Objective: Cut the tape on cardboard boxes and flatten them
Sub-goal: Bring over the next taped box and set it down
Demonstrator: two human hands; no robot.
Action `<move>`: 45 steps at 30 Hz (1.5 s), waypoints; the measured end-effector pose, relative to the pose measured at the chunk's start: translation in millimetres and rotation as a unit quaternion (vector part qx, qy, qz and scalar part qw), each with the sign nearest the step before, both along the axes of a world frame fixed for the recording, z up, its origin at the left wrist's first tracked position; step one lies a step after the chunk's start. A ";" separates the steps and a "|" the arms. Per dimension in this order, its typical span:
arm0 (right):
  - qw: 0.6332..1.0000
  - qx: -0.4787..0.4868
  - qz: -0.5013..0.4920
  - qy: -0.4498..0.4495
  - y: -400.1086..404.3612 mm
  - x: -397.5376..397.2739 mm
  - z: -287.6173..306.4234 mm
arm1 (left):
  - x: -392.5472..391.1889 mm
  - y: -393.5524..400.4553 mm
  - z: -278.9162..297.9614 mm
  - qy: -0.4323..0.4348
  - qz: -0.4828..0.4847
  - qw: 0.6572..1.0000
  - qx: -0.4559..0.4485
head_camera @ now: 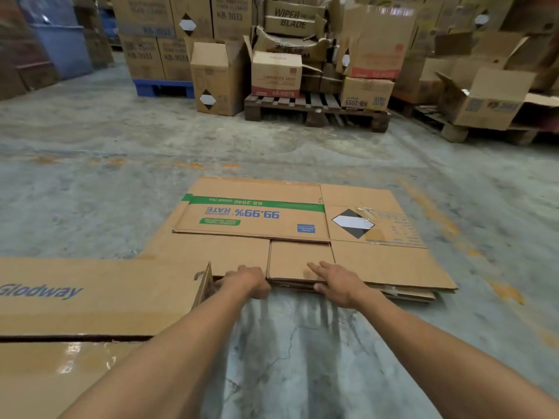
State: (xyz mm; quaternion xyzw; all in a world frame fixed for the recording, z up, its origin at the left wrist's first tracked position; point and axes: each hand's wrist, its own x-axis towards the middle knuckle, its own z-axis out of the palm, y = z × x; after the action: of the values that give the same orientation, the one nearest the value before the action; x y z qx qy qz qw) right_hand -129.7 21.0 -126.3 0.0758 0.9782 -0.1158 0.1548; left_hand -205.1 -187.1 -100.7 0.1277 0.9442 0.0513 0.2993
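Fingers (317, 269) of the right hand (338, 285) lie straight on the flattened boxes (302, 234) at frame centre, while the left hand (249, 281) curls over their near edge. They rest on a grey concrete floor (90, 182). Two wooden pallets (314, 108) and one blue pallet (163, 87) carry stacked boxes (276, 74) across the top.

A stack of flattened boxes (302, 234) lies on the floor (90, 182), its near edge under both hands: the left hand (249, 281) at the near-left part, the right hand (337, 284) just right of it. Left of the stack lies another flat carton (90, 294) (touching it, apparently). Behind, well apart, boxes stand on a wooden pallet (314, 108).
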 end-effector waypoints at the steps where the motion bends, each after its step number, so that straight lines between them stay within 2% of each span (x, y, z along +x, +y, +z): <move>1: 0.999 -0.026 -0.017 0.043 -5.8 4.1 7.4 | 5.4 0.7 7.4 0.017 0.016 0.998 0.058; 3: 0.979 -0.129 -0.066 0.144 -22.9 13.1 25.4 | 20.6 -0.8 29.4 0.084 0.059 0.973 0.205; 5: 0.928 -0.293 -0.110 0.201 -51.8 24.6 49.4 | 39.3 -18.3 59.2 0.167 0.094 0.928 0.319; 6: 0.899 -0.369 -0.125 0.199 -68.6 31.5 61.8 | 48.8 -33.8 73.2 0.209 0.116 0.902 0.360; 8: 0.867 -0.456 -0.140 0.143 -103.7 45.9 83.5 | 60.6 -75.4 90.0 0.280 0.159 0.861 0.393; 11: 0.864 -0.486 -0.128 0.026 -158.4 64.4 103.7 | 68.3 -153.7 95.7 0.365 0.189 0.851 0.327; 14: 0.853 -0.513 -0.095 -0.031 -213.1 71.8 110.2 | 64.8 -243.9 90.8 0.400 0.228 0.850 0.255; 20: 0.875 -0.470 -0.107 0.039 -270.7 63.6 82.0 | 55.4 -382.5 86.3 0.314 0.357 0.876 0.079; 22: 0.870 -0.476 -0.121 0.037 -273.1 63.1 76.9 | 57.1 -412.9 83.0 0.261 0.385 0.885 0.037; 24: 0.845 -0.507 -0.168 0.032 -271.3 62.5 73.4 | 60.7 -432.8 76.7 0.217 0.405 0.888 0.023; 26: 0.827 -0.515 -0.225 0.026 -271.0 61.4 71.5 | 64.2 -436.1 72.1 0.206 0.410 0.888 0.021; 27: 0.829 -0.504 -0.241 0.015 -268.4 60.5 69.2 | 65.6 -432.3 71.4 0.211 0.413 0.885 0.022; 31: 0.836 -0.496 -0.233 -0.031 -244.3 81.5 86.0 | 80.2 -404.9 78.9 0.226 0.459 0.859 0.031; 34: 0.845 -0.484 -0.223 -0.050 -207.9 114.6 107.1 | 92.3 -384.1 91.7 0.233 0.431 0.870 0.049; 39: 0.846 -0.471 -0.247 0.028 -123.3 160.8 157.3 | 102.8 -313.7 133.7 0.230 0.373 0.894 0.091; 42: 0.842 -0.462 -0.265 0.091 -68.1 192.2 198.8 | 110.6 -247.1 168.1 0.246 0.332 0.898 0.153; 45: 0.848 -0.421 -0.279 0.161 -12.1 231.3 236.4 | 114.0 -176.7 207.8 0.183 0.303 0.901 0.250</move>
State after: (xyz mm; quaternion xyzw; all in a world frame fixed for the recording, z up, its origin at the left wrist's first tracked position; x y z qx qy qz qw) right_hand 101.5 8.9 110.0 0.2535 0.7848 -0.5650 -0.0262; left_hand -91.1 -363.8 107.1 -0.0868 0.9315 0.3497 0.0496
